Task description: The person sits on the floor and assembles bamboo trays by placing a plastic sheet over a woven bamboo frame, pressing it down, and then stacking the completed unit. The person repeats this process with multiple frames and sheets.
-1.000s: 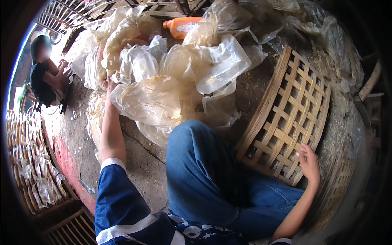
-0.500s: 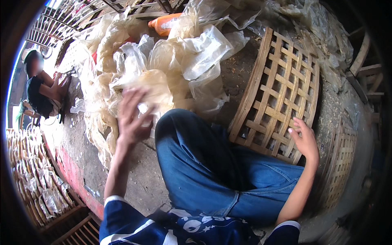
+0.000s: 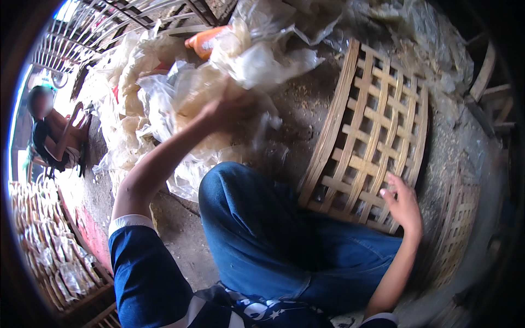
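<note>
A heap of thin, crumpled, yellowish-clear plastic sheets (image 3: 164, 106) lies on the floor ahead and to the left. My left hand (image 3: 234, 106) reaches into its right part, its fingers smeared by motion, so whether it grips a sheet cannot be told. Beside my right knee a woven bamboo rack (image 3: 377, 117) with an open lattice lies tilted. At its lower right edge is my right hand (image 3: 404, 205), fingers loosely bent and apart, holding nothing; whether it touches the lattice is unclear.
An orange bottle (image 3: 205, 42) lies behind the heap. More plastic sheeting (image 3: 432, 49) is piled at the far right. Another woven rack (image 3: 456, 229) stands at the right. A person (image 3: 52, 134) sits at the far left, above a slatted rack with rows of pale strips (image 3: 52, 246).
My left hand has swept right and away from me across the heap, and the sheets there have shifted. My right hand stays by the bamboo rack.
</note>
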`<act>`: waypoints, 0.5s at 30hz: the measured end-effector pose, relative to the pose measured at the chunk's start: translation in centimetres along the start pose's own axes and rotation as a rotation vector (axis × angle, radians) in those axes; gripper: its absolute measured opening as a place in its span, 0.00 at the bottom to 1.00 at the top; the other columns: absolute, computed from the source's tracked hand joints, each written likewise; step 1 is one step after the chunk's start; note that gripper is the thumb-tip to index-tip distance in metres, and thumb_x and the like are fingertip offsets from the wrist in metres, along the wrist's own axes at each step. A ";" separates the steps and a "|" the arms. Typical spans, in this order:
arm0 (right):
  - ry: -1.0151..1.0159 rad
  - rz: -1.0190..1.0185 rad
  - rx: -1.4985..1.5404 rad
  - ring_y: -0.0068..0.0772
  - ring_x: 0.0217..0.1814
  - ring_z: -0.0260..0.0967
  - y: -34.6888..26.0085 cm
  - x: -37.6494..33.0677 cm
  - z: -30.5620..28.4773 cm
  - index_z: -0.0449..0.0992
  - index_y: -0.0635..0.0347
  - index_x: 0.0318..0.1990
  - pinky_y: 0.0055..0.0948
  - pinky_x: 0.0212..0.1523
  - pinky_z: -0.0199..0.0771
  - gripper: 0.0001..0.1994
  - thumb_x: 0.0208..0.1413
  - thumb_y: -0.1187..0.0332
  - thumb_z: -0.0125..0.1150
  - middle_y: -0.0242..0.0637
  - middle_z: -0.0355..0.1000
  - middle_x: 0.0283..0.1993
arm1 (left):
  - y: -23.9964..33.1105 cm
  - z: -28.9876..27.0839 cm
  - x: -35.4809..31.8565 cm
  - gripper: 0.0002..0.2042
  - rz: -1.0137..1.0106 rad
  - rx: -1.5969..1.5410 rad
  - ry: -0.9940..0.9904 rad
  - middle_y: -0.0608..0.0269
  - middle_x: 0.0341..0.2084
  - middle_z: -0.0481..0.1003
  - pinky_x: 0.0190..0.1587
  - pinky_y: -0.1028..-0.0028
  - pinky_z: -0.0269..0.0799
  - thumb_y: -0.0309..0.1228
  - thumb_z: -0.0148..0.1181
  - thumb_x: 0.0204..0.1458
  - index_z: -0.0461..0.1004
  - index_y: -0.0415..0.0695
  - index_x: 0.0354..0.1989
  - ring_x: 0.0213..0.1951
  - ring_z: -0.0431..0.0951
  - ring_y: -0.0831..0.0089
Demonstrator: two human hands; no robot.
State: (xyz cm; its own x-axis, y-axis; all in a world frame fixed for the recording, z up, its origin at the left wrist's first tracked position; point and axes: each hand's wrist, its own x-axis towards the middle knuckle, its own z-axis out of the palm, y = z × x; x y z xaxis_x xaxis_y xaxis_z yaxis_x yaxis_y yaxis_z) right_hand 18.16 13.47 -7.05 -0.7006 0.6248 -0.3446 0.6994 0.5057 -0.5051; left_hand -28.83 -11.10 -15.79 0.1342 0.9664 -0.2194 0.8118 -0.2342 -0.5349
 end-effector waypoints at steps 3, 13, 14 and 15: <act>-0.013 0.019 0.024 0.46 0.49 0.73 0.0 0.3 0.1 0.69 0.62 0.60 0.38 0.53 0.71 0.24 0.56 0.67 0.64 0.49 0.73 0.54 | -4.6 4.9 -3.4 0.31 -0.077 0.071 -0.091 0.70 0.68 0.56 0.59 0.37 0.61 0.47 0.56 0.51 0.60 0.67 0.67 0.69 0.55 0.65; -0.061 0.056 0.004 0.52 0.58 0.70 -0.7 0.8 -0.1 0.68 0.62 0.60 0.42 0.58 0.68 0.24 0.58 0.64 0.62 0.52 0.73 0.55 | -16.7 11.8 -13.5 0.34 -0.456 -0.235 -0.154 0.73 0.71 0.56 0.64 0.23 0.31 0.36 0.63 0.48 0.62 0.66 0.68 0.73 0.50 0.61; -0.067 0.059 0.014 0.52 0.59 0.70 -0.6 0.9 0.0 0.68 0.63 0.60 0.42 0.59 0.68 0.24 0.58 0.64 0.62 0.53 0.73 0.55 | -16.3 11.3 -13.3 0.34 -0.473 -0.273 -0.174 0.72 0.70 0.57 0.64 0.23 0.30 0.36 0.63 0.48 0.63 0.64 0.67 0.73 0.50 0.61; -0.062 0.073 0.019 0.53 0.60 0.69 -0.7 0.8 0.0 0.68 0.63 0.60 0.42 0.59 0.68 0.24 0.58 0.63 0.62 0.54 0.72 0.55 | -15.6 9.7 -11.8 0.34 -0.487 -0.296 -0.204 0.71 0.70 0.57 0.64 0.23 0.29 0.35 0.64 0.48 0.63 0.63 0.67 0.73 0.50 0.61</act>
State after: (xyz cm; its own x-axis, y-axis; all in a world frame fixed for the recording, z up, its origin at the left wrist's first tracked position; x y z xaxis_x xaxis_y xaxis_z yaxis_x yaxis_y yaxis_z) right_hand 17.11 13.67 -6.96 -0.6559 0.6210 -0.4291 0.7463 0.4485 -0.4918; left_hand -48.56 -19.86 -12.82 -0.3805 0.9082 -0.1744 0.8801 0.2977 -0.3697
